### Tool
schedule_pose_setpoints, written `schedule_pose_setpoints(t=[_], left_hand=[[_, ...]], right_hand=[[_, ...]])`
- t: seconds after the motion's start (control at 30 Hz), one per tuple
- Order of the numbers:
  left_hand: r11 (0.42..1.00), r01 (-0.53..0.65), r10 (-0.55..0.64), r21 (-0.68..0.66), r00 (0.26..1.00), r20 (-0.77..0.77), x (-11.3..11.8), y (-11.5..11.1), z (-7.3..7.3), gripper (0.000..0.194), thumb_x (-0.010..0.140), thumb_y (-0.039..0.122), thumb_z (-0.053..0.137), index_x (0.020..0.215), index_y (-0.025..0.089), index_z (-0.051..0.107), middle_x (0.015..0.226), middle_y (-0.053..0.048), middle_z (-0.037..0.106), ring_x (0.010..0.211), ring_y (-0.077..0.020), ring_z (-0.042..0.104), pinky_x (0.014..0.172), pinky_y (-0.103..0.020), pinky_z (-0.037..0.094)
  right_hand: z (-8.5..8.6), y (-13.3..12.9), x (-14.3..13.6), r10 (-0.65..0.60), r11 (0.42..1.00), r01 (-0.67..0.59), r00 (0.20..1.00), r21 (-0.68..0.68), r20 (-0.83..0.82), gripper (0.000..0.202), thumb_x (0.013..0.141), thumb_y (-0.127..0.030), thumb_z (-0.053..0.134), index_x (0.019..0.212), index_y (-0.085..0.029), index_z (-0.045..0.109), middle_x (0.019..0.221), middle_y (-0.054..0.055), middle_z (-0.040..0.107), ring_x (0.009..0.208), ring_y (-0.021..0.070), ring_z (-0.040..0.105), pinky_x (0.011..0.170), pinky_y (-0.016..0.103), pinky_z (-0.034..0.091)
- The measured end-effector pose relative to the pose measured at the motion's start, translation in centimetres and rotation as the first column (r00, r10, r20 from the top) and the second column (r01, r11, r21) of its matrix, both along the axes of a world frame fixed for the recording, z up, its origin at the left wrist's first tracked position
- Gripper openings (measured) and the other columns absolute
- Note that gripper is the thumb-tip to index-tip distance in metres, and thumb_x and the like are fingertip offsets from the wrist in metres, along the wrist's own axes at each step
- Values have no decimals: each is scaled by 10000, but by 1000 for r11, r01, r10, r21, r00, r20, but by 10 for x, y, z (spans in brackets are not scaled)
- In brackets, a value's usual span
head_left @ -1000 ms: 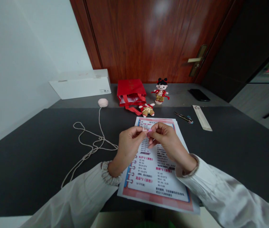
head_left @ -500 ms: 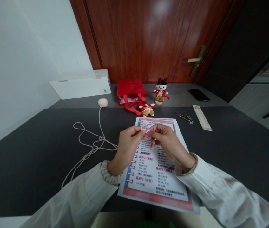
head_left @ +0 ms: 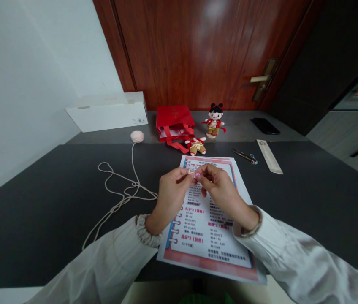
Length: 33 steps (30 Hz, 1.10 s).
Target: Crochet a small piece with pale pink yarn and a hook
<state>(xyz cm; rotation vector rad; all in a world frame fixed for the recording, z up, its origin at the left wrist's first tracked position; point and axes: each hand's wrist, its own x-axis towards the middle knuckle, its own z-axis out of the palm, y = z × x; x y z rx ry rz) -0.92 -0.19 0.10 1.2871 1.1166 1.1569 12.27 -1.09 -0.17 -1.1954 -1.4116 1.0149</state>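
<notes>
Both hands meet above the upper part of a printed sheet (head_left: 198, 253). My left hand (head_left: 174, 190) is closed in a pinch on a small pale piece of yarn work (head_left: 191, 172). Fingertips together, my right hand (head_left: 220, 188) pinches a small pink-purple thing (head_left: 197, 175) right beside it; what it is cannot be made out. Loose pale yarn (head_left: 128, 194) lies in loops on the dark table to the left and reaches my left hand. It leads back to a small pale pink ball (head_left: 137, 136).
Behind the sheet are a red bag (head_left: 175, 120), a headless doll body (head_left: 196, 146) and a standing crocheted doll (head_left: 214, 120). Small scissors (head_left: 244, 155), a pale flat packet (head_left: 269, 156) and a black phone (head_left: 265, 126) lie right. A white box (head_left: 109, 112) stands back left.
My right hand's fingers have shifted slightly around the small work, and my left hand has moved a touch to the right. The objects on the table have not moved.
</notes>
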Motion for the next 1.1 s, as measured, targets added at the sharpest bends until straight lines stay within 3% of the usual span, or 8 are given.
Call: schedule_pose_setpoints(t=[0.2, 0.67, 1.1], left_hand=[[999, -7, 8, -32, 999, 37, 1, -1, 0, 64, 724, 203, 671, 691, 148, 666, 587, 16, 650, 579, -122, 601, 534, -203, 435], [998, -9, 13, -55, 997, 82, 3, -2, 2, 81, 732, 209, 678, 703, 136, 660, 604, 11, 662, 555, -102, 581, 559, -205, 447], [999, 7, -7, 34, 1000, 24, 3, -3, -3, 99, 768, 222, 643, 711, 140, 652, 656, -10, 673, 623, -133, 617, 614, -234, 472]], right_hand=[[0, 0, 2, -3, 1000, 4, 997, -9, 82, 73, 808, -255, 525, 783, -187, 512, 665, -37, 538, 395, 71, 454, 408, 228, 337], [1, 1, 0, -55, 998, 51, 994, 42, 95, 61, 787, -237, 535, 747, -197, 513, 632, -30, 526, 443, 93, 426, 460, 245, 326], [1, 3, 0, -80, 996, 76, 989, 45, 121, 21, 773, -191, 519, 752, -191, 517, 644, -16, 549, 452, 95, 437, 448, 236, 335]])
